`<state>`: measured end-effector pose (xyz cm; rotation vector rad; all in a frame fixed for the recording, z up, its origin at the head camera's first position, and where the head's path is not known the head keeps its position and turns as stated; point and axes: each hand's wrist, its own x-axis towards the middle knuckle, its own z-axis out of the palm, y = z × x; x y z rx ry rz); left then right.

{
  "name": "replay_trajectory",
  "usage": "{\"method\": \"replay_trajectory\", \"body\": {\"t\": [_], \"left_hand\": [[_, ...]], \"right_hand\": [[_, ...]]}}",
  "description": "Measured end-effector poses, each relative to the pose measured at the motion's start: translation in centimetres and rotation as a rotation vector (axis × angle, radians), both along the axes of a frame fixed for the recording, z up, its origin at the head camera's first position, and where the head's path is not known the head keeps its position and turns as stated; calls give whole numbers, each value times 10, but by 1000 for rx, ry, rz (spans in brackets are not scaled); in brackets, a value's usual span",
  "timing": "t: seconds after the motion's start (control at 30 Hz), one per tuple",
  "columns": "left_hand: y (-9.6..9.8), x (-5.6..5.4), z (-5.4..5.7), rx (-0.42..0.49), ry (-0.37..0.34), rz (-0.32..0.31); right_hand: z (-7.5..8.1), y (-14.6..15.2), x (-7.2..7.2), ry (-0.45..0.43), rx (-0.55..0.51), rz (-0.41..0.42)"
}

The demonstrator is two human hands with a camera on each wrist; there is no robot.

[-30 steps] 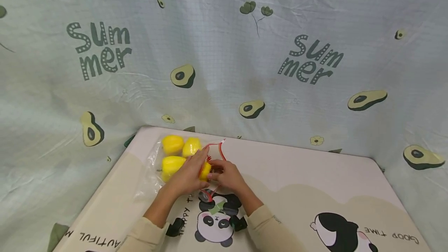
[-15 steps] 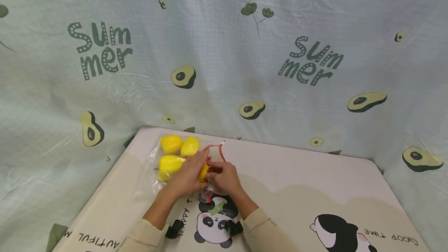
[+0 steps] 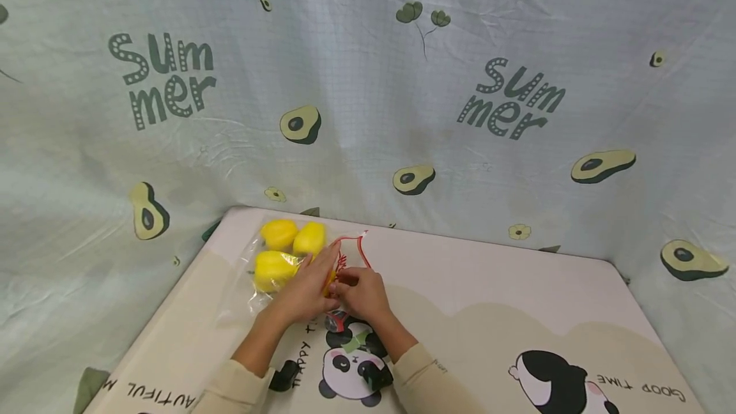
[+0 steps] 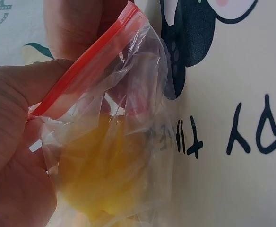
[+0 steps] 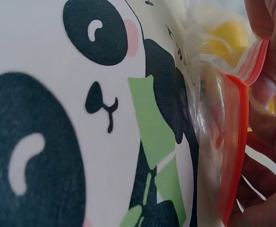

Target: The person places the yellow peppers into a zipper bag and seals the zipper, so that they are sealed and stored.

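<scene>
Several yellow bell peppers [image 3: 275,270] lie inside a clear zip bag [image 3: 232,302] with a red zip edge. My left hand [image 3: 305,287] lies across the bag near its mouth. In the left wrist view its thumb hooks on the red zip edge [image 4: 93,59], and a pepper [image 4: 105,168] shows through the plastic. My right hand [image 3: 363,292] is at the bag's mouth with bent fingers on another yellow pepper [image 3: 331,277], mostly hidden between the hands. In the right wrist view, its fingers [image 5: 265,189] sit behind the red edge.
A table with a printed cloth [image 3: 471,273] lies beneath, with a panda print [image 3: 352,372] just in front of the hands. A pale curtain [image 3: 356,69] with avocado prints hangs behind the table and at its sides.
My right hand has moved left and the pepper at the mouth has gone deeper into the bag. The other bagged peppers have shifted slightly left. My left hand stays almost in place.
</scene>
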<state>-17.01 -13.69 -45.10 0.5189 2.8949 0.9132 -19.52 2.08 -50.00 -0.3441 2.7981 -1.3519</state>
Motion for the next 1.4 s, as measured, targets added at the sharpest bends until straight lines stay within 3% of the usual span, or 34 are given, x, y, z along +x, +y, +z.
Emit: {"method": "replay_trajectory", "body": {"t": [0.43, 0.93, 1.4], "left_hand": [[-1, 0, 0, 13, 2, -9], [2, 1, 0, 24, 25, -21], [3, 1, -3, 3, 17, -27]], "right_hand": [[4, -8, -5, -57, 50, -44], [6, -21, -4, 22, 164, -152], [6, -25, -5, 5, 205, -205]]}}
